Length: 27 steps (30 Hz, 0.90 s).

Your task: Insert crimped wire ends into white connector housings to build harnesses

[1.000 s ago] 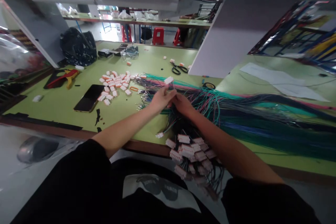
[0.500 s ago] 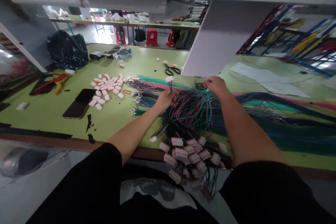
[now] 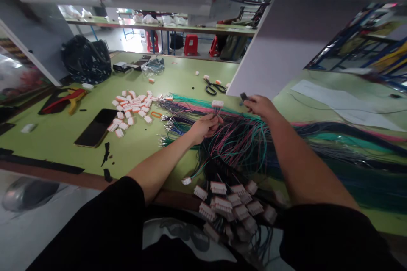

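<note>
My left hand (image 3: 206, 128) is closed on wires just below a white connector (image 3: 218, 103), which stands up above the fingers. To its right, my right hand (image 3: 258, 106) pinches a small dark object (image 3: 243, 96); what it is cannot be made out. Beneath both hands lie bundles of green, pink and dark wires (image 3: 235, 135). Wired white connectors (image 3: 221, 204) hang in a cluster over the table's front edge. A pile of loose white and orange connectors (image 3: 135, 103) lies to the left of the wire ends.
On the green table (image 3: 60, 139) lie a phone (image 3: 96, 128), black scissors (image 3: 215, 87), red and yellow pliers (image 3: 70, 98) and a black bag (image 3: 85, 59). A white upright panel (image 3: 286, 46) stands behind my right hand. Paper (image 3: 343, 103) lies at the right.
My right hand has lifted slightly, and a small dark object now shows in its fingers. The left hand still holds the wired connector. The view has shifted a little.
</note>
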Motion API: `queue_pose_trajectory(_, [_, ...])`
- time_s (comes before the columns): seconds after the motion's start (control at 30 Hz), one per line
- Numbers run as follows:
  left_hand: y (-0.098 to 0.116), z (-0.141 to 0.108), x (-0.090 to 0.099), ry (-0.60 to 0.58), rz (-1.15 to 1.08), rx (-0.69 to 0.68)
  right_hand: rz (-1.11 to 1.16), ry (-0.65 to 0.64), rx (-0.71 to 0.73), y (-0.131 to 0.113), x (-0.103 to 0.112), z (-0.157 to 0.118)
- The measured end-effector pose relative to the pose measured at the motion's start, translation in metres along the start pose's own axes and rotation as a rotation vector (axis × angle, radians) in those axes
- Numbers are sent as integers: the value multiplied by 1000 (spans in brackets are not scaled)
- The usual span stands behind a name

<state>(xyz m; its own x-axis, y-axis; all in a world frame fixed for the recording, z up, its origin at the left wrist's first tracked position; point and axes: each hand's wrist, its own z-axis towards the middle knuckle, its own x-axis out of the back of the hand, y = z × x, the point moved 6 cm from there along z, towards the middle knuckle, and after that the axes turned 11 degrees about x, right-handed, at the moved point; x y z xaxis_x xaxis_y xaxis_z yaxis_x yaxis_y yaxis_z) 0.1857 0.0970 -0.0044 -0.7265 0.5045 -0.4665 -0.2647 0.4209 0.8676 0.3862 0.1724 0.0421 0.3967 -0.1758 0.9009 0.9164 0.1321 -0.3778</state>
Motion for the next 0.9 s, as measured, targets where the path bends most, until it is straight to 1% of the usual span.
queue_pose_trajectory(0.03, [0, 0, -1, -8, 10, 12, 218, 30, 24, -13, 1, -7])
queue_pose_trajectory(0.07, [0, -1, -2, -17, 27, 27, 430, 26, 61, -29, 0, -15])
queue_pose_trajectory(0.1, [0, -1, -4, -28, 49, 43, 587, 26, 114, -48, 0, -23])
queue_pose_trajectory(0.13, [0, -1, -5, -39, 76, 61, 692, 4, 165, -65, -1, -31])
queue_pose_trajectory(0.2, [-1, -2, -6, -58, 136, 95, 789, -28, 239, -93, -3, -46])
queue_pose_trajectory(0.27, [-2, -2, -5, -48, 181, 86, 848, 3, 251, -106, -6, -55])
queue_pose_trajectory(0.3, [-2, -2, -4, -16, 196, 52, 882, 42, 233, -107, -8, -58])
queue_pose_trajectory(0.33, [0, -2, -1, 42, 212, -3, 919, 86, 204, -106, -10, -60])
queue_pose_trajectory(0.37, [2, -3, 3, 131, 235, -76, 954, 130, 168, -103, -13, -62])
queue_pose_trajectory(0.43, [7, -9, 10, 350, 314, -237, 1010, 198, 90, -97, -20, -63])
queue_pose_trajectory(0.47, [9, -13, 11, 438, 367, -309, 1033, 223, 54, -95, -23, -64])
queue_pose_trajectory(0.5, [10, -17, 10, 495, 419, -369, 1053, 244, 24, -93, -26, -65])
queue_pose_trajectory(0.53, [11, -20, 7, 518, 465, -417, 1070, 259, -1, -92, -28, -65])
queue_pose_trajectory(0.6, [13, -25, 1, 512, 508, -473, 1089, 278, -29, -91, -29, -66])
queue_pose_trajectory(0.67, [14, -27, 1, 512, 460, -460, 1067, 274, -20, -91, -26, -68])
queue_pose_trajectory(0.73, [12, -24, 5, 513, 313, -387, 1013, 260, 19, -91, -19, -72])
queue_pose_trajectory(0.8, [9, -20, 12, 510, 107, -316, 974, 226, 43, -90, -14, -78])
queue_pose_trajectory(0.9, [5, -14, 23, 519, -152, -274, 989, 124, 37, -91, -12, -90])
